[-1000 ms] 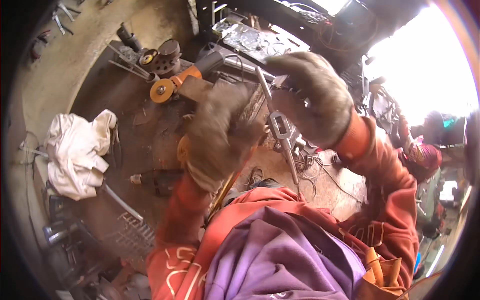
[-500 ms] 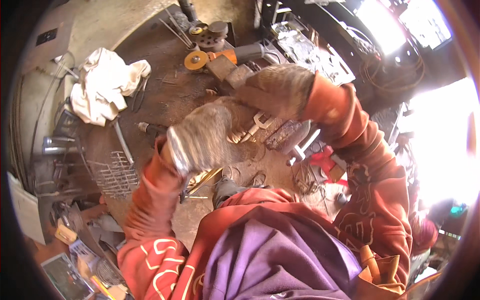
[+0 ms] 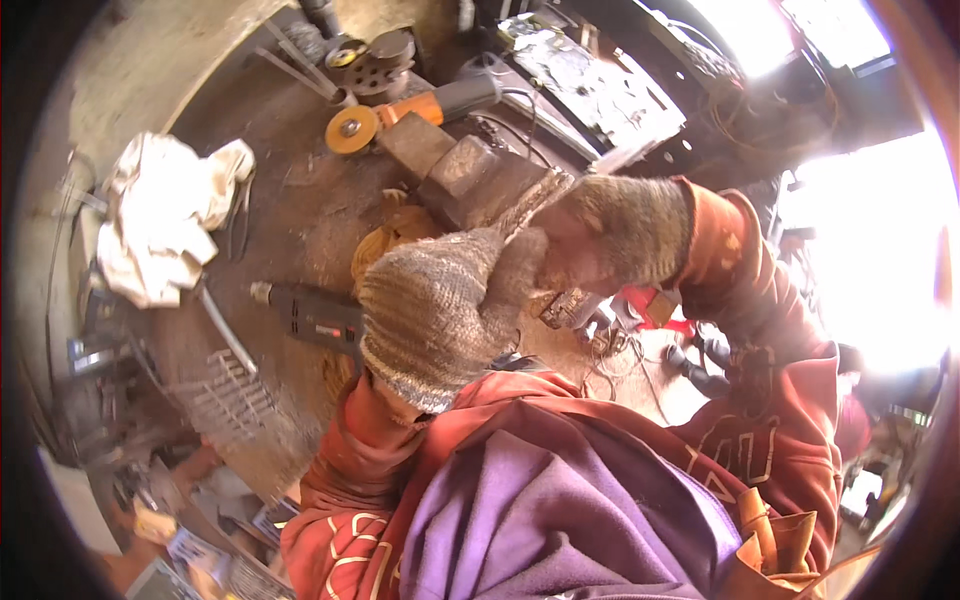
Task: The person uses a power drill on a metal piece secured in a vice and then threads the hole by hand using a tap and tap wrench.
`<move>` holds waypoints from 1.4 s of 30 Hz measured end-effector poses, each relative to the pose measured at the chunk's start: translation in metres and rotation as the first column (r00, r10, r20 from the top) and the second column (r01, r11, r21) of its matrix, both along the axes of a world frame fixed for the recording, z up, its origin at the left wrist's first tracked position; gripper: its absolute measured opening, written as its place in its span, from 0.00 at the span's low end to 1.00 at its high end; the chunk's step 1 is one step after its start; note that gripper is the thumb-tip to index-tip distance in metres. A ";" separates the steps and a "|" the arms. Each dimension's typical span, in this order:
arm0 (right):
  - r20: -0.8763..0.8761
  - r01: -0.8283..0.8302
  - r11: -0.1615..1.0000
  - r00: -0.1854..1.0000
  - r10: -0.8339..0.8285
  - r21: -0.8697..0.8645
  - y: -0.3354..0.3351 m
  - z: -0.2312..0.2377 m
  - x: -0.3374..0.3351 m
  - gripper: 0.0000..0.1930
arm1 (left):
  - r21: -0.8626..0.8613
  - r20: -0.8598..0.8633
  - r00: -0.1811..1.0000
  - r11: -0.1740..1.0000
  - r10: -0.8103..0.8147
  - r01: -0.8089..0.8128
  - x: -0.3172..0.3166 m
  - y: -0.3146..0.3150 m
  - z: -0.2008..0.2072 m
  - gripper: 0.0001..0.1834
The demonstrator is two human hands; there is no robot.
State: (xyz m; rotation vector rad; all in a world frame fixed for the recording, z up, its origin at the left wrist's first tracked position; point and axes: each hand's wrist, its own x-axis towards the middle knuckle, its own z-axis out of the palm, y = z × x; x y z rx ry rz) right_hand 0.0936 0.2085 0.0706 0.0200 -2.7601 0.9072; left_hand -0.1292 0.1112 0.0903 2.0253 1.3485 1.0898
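Both my hands wear brown and grey knitted gloves and meet in front of my chest, close to a bench vise [image 3: 470, 175]. My left hand [image 3: 435, 305] is closed, its fingers curled toward the right hand and partly hidden. My right hand [image 3: 610, 235] comes in from the right, also curled inward, and touches the left. A narrow brownish strip [image 3: 535, 205] shows between the gloves and the vise; I cannot tell whether it is a glove part or a separate piece. Whatever the fingers grip is hidden. Left of my left hand lies a dark power tool [image 3: 315, 315].
Beyond the vise lies an orange angle grinder [image 3: 410, 108] with a yellow disc. White cloth [image 3: 170, 220] is heaped at the left, above a metal grid [image 3: 235, 395]. A yellow-brown bundle [image 3: 390, 240] sits behind my left hand. Cables [image 3: 620, 370] trail at the right.
My hands have turned and come closer together. The forked metal piece seen below them before is now out of sight. The view has shifted, showing more of the vise and the power tool.
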 end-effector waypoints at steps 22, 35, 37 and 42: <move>0.170 0.654 -0.240 -0.169 -0.971 -0.718 -0.143 0.047 -0.081 0.14 | 0.306 0.419 0.674 0.793 -0.609 0.526 0.058 0.141 -0.016 0.32; 0.064 0.650 0.745 0.745 -0.663 0.149 -0.064 0.067 -0.053 0.22 | -0.209 -0.001 0.944 0.923 -0.330 0.323 -0.001 -0.047 0.018 0.13; 0.112 0.754 0.642 0.632 -0.767 0.139 -0.066 0.068 -0.057 0.22 | -0.402 -0.111 0.899 0.846 -0.424 0.349 -0.024 -0.033 0.028 0.12; 0.524 0.705 0.708 0.585 -0.619 0.048 -0.041 0.092 -0.050 0.21 | -0.416 -0.249 0.808 0.812 -0.535 0.409 -0.033 -0.021 0.025 0.16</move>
